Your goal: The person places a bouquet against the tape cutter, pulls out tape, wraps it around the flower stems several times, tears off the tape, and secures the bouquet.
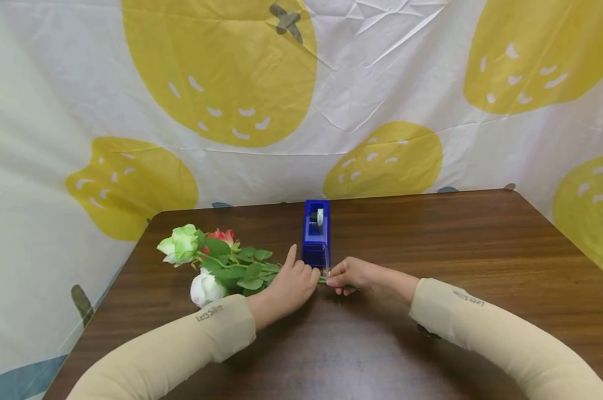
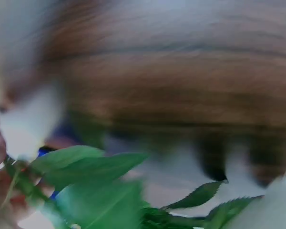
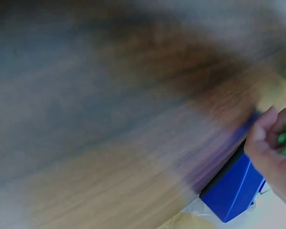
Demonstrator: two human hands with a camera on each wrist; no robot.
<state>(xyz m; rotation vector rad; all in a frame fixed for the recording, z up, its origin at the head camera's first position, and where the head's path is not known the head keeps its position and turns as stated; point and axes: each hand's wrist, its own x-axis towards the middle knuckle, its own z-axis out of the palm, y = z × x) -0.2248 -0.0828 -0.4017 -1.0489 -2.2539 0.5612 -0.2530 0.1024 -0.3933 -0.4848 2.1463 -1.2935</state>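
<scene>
Your left hand (image 1: 292, 284) and right hand (image 1: 350, 274) gripped the flower stems (image 1: 323, 280) | axis ran left-right, blossoms (image 1: 182, 244) left | tape dispenser (image 1: 316, 238) stood far.

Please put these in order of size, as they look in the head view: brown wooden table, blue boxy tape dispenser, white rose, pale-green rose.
1. Brown wooden table
2. Blue boxy tape dispenser
3. White rose, pale-green rose: too alike to rank
</scene>
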